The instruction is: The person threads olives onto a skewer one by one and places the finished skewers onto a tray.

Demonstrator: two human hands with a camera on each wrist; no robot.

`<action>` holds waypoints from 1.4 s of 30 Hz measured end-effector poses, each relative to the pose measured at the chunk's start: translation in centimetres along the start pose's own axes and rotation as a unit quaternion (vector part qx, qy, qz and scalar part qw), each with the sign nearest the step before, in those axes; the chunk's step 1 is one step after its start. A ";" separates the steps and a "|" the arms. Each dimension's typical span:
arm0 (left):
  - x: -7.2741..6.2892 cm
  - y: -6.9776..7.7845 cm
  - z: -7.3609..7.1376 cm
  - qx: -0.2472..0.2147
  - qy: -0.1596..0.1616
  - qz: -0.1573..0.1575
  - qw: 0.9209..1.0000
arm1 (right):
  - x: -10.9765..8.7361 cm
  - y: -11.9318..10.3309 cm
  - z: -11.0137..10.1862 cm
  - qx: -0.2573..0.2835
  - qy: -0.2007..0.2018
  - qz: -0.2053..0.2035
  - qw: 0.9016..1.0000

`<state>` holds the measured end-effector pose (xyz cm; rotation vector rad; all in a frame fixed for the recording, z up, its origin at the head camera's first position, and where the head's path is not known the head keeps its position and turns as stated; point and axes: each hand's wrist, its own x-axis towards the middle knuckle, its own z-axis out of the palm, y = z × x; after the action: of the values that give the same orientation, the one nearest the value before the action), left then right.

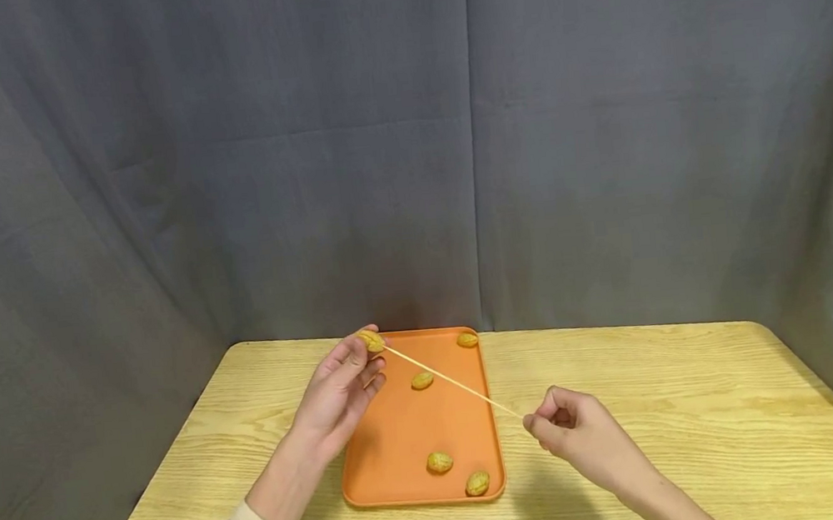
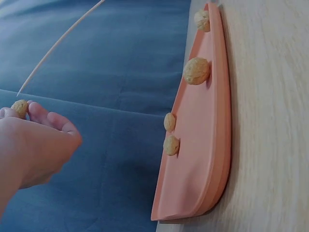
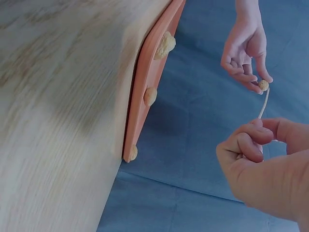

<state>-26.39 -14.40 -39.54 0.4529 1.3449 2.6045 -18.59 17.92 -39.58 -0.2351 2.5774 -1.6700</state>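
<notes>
Raised over the far left of an orange tray (image 1: pixel 403 437), my left hand (image 1: pixel 333 398) pinches a wrinkled, yellow-brown walnut (image 1: pixel 371 341) between thumb and fingertips. My right hand (image 1: pixel 580 438), off the tray's right side, pinches one end of a thin wooden skewer (image 1: pixel 443 377) with thumb and curled fingers. The skewer slants up across the tray to the left hand. Its far end comes right at the walnut; the left wrist view shows the skewer tip (image 2: pixel 19 93) close over the walnut (image 2: pixel 20 108).
Several more walnuts lie spread on the tray, one (image 1: pixel 467 340) at the far right corner, one (image 1: pixel 422 381) near the middle and one (image 1: pixel 477 483) by the near right corner. The tray rests on a light wooden table (image 1: pixel 671 403), with grey curtains (image 1: pixel 346 149) around it.
</notes>
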 end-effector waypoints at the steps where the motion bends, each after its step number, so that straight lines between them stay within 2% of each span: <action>1: 0.0 -0.1 0.0 -0.002 0.002 -0.002 1.000 | 0.0 0.0 0.0 0.001 -0.001 0.001 1.000; 8: 0.0 -0.4 0.0 -0.012 0.004 -0.011 1.000 | 0.0 0.2 0.1 -0.002 -0.003 0.007 1.000; 17: -0.2 -0.3 -0.1 -0.024 0.013 -0.013 1.000 | 0.2 0.5 0.2 0.003 -0.023 -0.005 1.000; 22: -0.1 -0.3 0.2 -0.015 0.020 -0.015 1.000 | 0.1 0.2 0.3 0.001 -0.021 -0.008 1.000; 35: 0.0 -0.5 0.5 -0.014 0.108 0.018 0.994 | -0.1 -0.2 0.9 -0.024 0.024 0.003 0.999; 42: -0.1 -0.9 0.4 -0.008 0.109 0.003 0.994 | 0.0 0.1 1.2 -0.014 0.015 0.005 1.000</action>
<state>-26.10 -13.59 -40.10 0.1731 1.3842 2.7321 -18.39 16.88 -40.14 -0.2014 2.6212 -1.6470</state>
